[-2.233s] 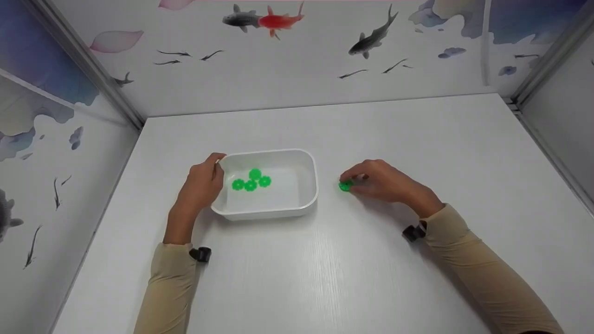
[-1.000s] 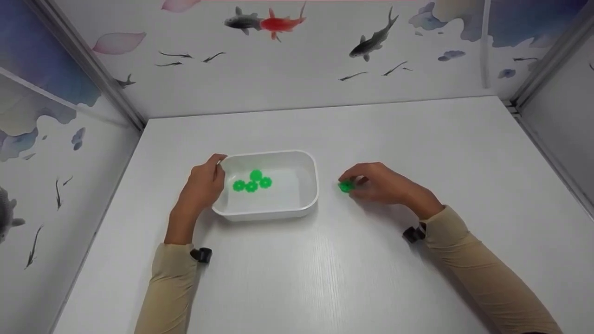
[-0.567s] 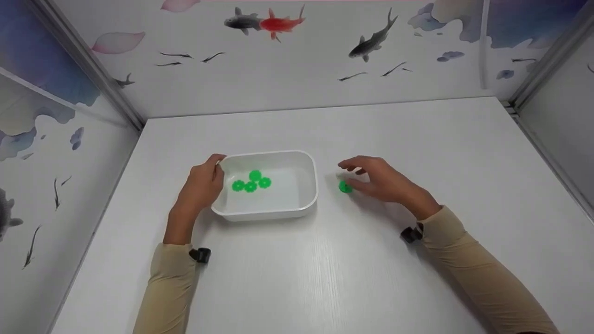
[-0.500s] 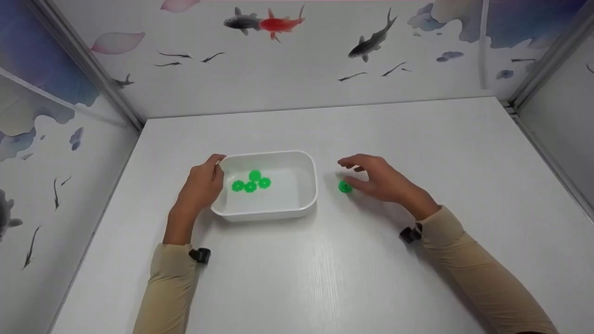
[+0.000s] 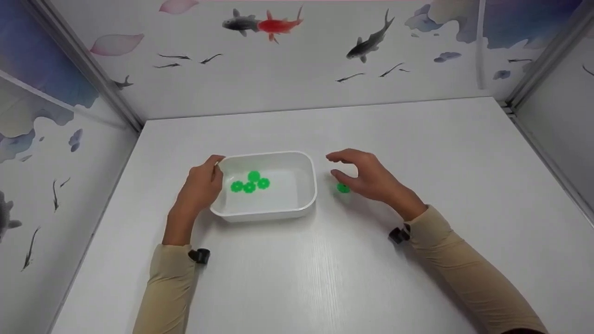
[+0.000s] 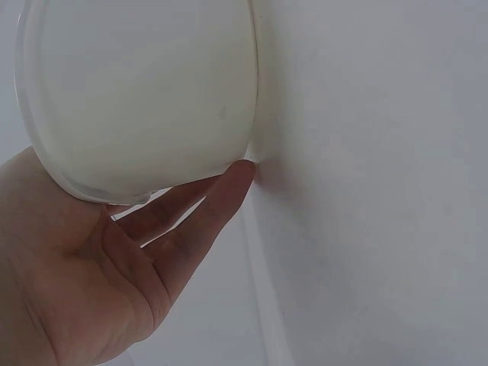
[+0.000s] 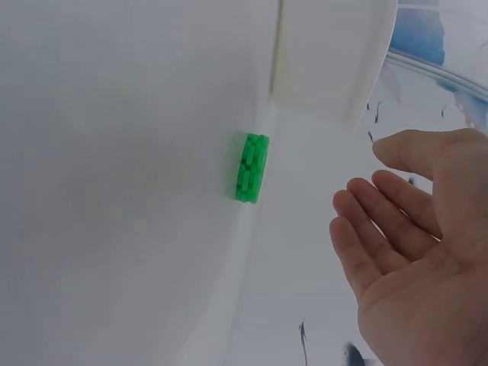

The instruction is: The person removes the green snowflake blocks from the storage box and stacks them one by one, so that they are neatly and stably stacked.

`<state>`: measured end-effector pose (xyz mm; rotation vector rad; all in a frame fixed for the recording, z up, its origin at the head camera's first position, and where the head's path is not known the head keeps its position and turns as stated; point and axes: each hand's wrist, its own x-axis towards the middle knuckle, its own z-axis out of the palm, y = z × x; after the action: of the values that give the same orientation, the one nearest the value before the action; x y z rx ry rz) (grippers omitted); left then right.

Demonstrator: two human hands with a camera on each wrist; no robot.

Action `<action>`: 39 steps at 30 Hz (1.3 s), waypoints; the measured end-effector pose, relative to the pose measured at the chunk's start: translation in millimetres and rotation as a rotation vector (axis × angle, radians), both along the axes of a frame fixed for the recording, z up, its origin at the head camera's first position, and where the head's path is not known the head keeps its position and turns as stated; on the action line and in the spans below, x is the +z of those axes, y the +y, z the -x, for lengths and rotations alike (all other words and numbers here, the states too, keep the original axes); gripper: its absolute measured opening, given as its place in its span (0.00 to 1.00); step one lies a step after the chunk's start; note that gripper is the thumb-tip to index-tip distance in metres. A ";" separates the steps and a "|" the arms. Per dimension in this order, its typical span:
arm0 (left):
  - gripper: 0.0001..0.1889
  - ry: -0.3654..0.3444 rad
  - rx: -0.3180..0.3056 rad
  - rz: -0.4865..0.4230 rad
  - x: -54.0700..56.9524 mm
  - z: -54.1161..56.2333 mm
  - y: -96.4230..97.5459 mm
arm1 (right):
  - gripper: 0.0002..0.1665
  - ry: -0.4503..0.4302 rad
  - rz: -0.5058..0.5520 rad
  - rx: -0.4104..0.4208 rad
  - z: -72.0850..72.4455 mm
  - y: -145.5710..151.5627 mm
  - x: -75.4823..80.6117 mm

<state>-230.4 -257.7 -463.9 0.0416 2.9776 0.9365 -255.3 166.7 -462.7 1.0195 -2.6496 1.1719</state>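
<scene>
A white rectangular tub (image 5: 264, 215) stands on the table, and my left hand (image 5: 202, 184) holds it at its left end. In the left wrist view, fingers (image 6: 202, 221) lie against the tub's outer wall. Several green scalloped discs (image 5: 254, 176) lie together on the tub's floor, left of its middle. To the right of the tub, my right hand (image 5: 373, 178) hovers with thumb and fingers spread, holding nothing. Partly hidden under its thumb in the head view is a green scalloped piece (image 5: 342, 188); the right wrist view shows it as a two-layer stack (image 7: 252, 168) on the table.
The white table (image 5: 297, 273) meets a back wall (image 5: 297, 88) painted with fish and a side panel (image 5: 106, 153) on the left. A black wrist camera (image 5: 200, 256) sits at the left cuff, another camera (image 5: 398, 235) at the right.
My right thumb and fingers have let go of the green stack and spread apart. The hand has risen and shifted slightly left toward the tub. The left hand and tub stay put.
</scene>
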 end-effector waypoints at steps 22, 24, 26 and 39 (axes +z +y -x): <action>0.24 -0.004 -0.003 -0.005 0.2 1.0 -0.3 | 0.21 0.036 0.099 0.116 -1.7 -58.6 2.8; 0.24 -0.002 -0.003 -0.003 0.0 0.6 0.3 | 0.22 0.033 0.102 0.121 -2.1 -62.4 3.9; 0.23 0.000 -0.002 -0.004 -0.2 0.6 0.2 | 0.22 0.032 0.099 0.127 -2.1 -66.6 5.6; 0.24 0.026 -0.014 -0.007 -2.4 1.4 -1.4 | 0.22 0.002 0.088 0.152 -0.7 -94.0 6.5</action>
<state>-231.8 -259.1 -466.3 0.0746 2.9934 0.9527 -254.6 72.7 -456.2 1.2232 -2.5317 1.3024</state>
